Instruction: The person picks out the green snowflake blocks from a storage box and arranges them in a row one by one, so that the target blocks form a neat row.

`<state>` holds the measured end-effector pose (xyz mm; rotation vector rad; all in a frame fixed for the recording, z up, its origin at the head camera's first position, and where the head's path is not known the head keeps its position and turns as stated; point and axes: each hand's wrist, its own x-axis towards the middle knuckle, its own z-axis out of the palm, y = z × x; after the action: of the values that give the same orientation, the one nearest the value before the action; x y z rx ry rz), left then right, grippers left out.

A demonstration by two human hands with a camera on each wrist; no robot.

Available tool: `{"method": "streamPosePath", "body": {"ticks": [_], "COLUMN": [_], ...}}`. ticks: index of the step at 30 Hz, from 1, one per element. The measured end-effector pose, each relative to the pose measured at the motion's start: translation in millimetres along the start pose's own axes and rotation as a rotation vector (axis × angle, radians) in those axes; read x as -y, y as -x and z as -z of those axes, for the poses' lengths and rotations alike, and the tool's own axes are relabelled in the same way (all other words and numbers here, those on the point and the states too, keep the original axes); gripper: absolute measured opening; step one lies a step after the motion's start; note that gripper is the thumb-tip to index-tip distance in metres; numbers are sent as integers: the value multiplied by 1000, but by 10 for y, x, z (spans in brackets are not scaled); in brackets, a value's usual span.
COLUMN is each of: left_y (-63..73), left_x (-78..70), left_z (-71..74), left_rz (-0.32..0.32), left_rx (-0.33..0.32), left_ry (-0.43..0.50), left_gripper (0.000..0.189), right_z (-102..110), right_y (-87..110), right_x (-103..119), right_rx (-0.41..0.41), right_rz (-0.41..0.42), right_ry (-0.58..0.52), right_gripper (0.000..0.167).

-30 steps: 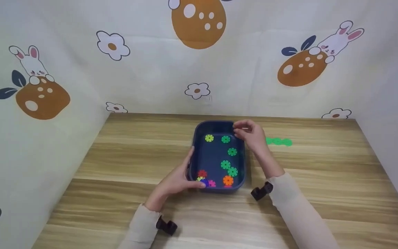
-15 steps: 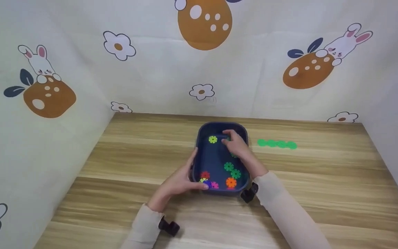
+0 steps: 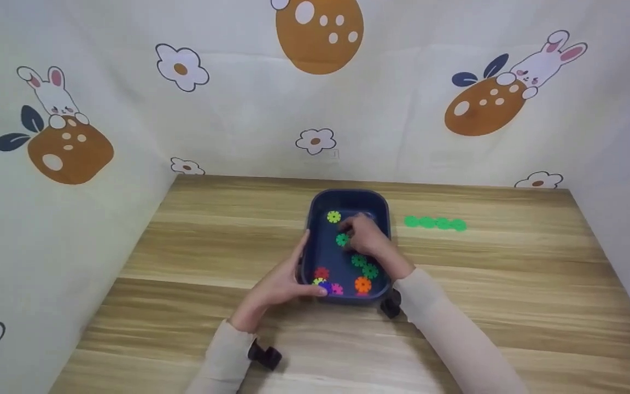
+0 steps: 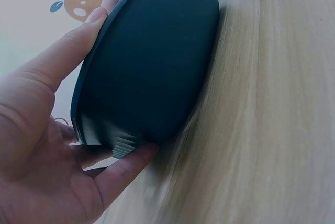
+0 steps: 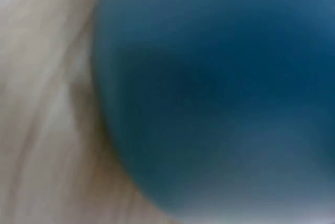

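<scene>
A printed cloth (image 3: 238,104) stands behind the tabletop (image 3: 211,241). On the tabletop sits a dark blue tray (image 3: 350,200), its long axis running away from the person. The left hand (image 3: 279,282) grips the tray at its near left corner, thumb over the rim and fingers against the outer wall. The right hand (image 3: 368,236) reaches in over the right rim, its fingers bent and pointing left. The right wrist view is too blurred to help.

To the right of the tray, apart from it on the tabletop, lies a green row (image 3: 436,223) of four discs, its long axis set sideways, across the tray's. From the right hand it lies to the right and slightly farther off.

The relation that counts is at the fingertips: a green disc (image 3: 342,239) is just left of the bent fingers, inside the tray, far nearer the right hand than the left. Whether finger and thumb pinch it or only hover beside it, I cannot tell. A yellow disc (image 3: 334,217) lies just beyond, a green pair (image 3: 359,260) nearer the person, an orange disc (image 3: 363,284) at the near right corner, and red (image 3: 321,273), blue (image 3: 324,288) and pink (image 3: 337,289) discs by the left thumb.
</scene>
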<state>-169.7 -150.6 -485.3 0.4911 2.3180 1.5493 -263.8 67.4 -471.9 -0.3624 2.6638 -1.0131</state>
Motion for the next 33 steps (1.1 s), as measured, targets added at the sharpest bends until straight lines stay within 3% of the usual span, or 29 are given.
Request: {"method": "streamPosePath", "body": {"ticks": [7,14,18,28,33], "left_y": [15,19,36,37,10], "left_x": [-3,-28,-36,-18,-32], "left_z": [-2,17,17,15,11], "left_rz": [31,23,36,50,46], "left_rx": [12,7,1,2,9], "left_ry": [-3,-2,-10,-33,-7], "left_gripper": [124,123,123,122,122], "right_z": [-70,-58,-61,-42,33], "right_y": [-11,-25,-12,-7,4], "right_x": [2,24,27,-1,-8], "right_rx": [2,17,21,50,49], "right_rz": [-33,-11,-5,9,53], "right_ry": [85,76,65,-87,-215], "right_gripper": [19,28,25,9,11]}}
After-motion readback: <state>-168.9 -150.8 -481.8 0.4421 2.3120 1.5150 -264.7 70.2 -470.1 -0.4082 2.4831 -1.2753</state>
